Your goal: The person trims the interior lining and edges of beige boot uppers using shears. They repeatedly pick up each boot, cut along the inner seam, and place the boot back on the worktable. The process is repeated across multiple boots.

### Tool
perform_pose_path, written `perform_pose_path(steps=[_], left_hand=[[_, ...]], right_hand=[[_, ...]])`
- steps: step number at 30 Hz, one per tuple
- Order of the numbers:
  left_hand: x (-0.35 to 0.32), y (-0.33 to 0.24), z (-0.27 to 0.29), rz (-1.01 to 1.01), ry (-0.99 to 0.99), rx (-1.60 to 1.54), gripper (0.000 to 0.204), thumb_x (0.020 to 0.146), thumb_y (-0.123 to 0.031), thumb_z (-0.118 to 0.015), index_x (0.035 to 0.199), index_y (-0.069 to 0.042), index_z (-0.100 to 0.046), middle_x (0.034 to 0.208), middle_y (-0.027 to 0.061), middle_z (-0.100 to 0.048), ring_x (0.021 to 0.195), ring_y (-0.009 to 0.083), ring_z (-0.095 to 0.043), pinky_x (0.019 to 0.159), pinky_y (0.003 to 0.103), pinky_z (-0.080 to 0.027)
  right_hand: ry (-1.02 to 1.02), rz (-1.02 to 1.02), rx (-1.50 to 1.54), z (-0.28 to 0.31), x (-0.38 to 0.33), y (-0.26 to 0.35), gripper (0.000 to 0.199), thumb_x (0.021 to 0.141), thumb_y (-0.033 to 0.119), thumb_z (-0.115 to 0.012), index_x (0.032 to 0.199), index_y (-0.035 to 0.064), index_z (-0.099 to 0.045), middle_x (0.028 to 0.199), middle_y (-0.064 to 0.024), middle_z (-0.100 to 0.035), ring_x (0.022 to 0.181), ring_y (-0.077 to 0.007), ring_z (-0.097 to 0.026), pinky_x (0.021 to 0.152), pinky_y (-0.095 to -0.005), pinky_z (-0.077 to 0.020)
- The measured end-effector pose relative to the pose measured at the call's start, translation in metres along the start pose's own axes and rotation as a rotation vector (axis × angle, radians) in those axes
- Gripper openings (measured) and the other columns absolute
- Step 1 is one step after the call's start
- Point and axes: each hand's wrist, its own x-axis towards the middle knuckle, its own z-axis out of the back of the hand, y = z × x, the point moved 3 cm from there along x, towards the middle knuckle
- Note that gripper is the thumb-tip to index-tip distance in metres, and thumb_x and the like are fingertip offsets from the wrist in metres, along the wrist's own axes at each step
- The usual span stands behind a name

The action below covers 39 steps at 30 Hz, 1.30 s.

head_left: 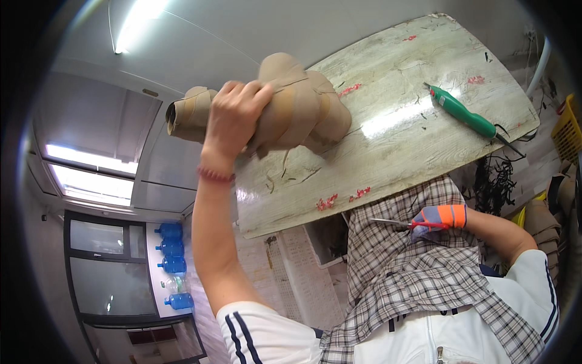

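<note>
My left hand (235, 115), bare with a red bracelet at the wrist, is raised at the table's left end. Its fingers are closed on a bulky tan, lobed bundle (296, 112) with yellowish bands and a dark hollow at its left end. I cannot make out exactly what the bundle is. Low over my checked apron (394, 267), my right hand (438, 219) wears an orange and grey-blue glove. It grips red-handled scissors (391, 222), their blades pointing left. The gloved fingertips are partly hidden.
A green corded power tool (464, 112) lies on the worn, pale table (388, 158) among red marks and dark scraps. Black trimmings (492, 182) hang past the near edge. Tan pieces (542, 227) and a yellow basket (568, 130) stand at right; blue water bottles (173, 247) at left.
</note>
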Motion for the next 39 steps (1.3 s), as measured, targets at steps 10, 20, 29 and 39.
perform_pose_path(steps=[10,20,29,39], left_hand=[[0.027,0.053,-0.148,0.689,0.079,-1.598,0.06,0.089,-0.005,-0.044,0.149,-0.014,-0.045,0.142,0.0138,-0.055,0.13,0.024,-0.052,0.109,0.035,-0.041],[-0.113,0.082,-0.332,1.168,0.334,-0.453,0.039,0.077,-0.015,-0.079,0.114,-0.013,-0.068,0.14,0.0251,-0.043,0.123,0.0436,-0.05,0.1,0.049,-0.046],[-0.12,0.121,-0.234,1.055,-0.264,-0.465,0.023,0.072,-0.011,-0.081,0.079,0.001,-0.062,0.09,0.0181,-0.064,0.087,0.036,-0.061,0.079,0.043,-0.048],[-0.219,-0.03,0.03,1.116,-1.18,-1.418,0.043,0.094,-0.003,-0.061,0.135,0.003,-0.051,0.136,0.0155,-0.056,0.125,0.0278,-0.053,0.108,0.046,-0.043]], right_hand=[[-0.066,-0.295,0.447,0.014,-0.016,0.048,0.044,0.094,0.045,-0.064,0.108,0.0032,-0.071,0.065,0.003,-0.057,0.06,-0.0068,-0.047,0.054,-0.0268,-0.0412],[0.027,-0.146,0.344,0.016,0.002,0.028,0.037,0.096,0.035,-0.056,0.095,-0.0004,-0.066,0.091,-0.0109,-0.067,0.069,-0.0206,-0.057,0.069,-0.0328,-0.0498],[-0.028,-0.325,0.512,0.013,0.011,0.047,0.055,0.092,0.054,-0.061,0.092,-0.0006,-0.069,0.059,-0.0025,-0.058,0.056,-0.0108,-0.055,0.065,-0.0288,-0.0512],[-0.204,-0.447,0.599,-0.004,-0.024,0.023,0.036,0.094,0.033,-0.065,0.112,0.0024,-0.068,0.071,-0.0003,-0.064,0.058,-0.0088,-0.056,0.053,-0.026,-0.0458]])
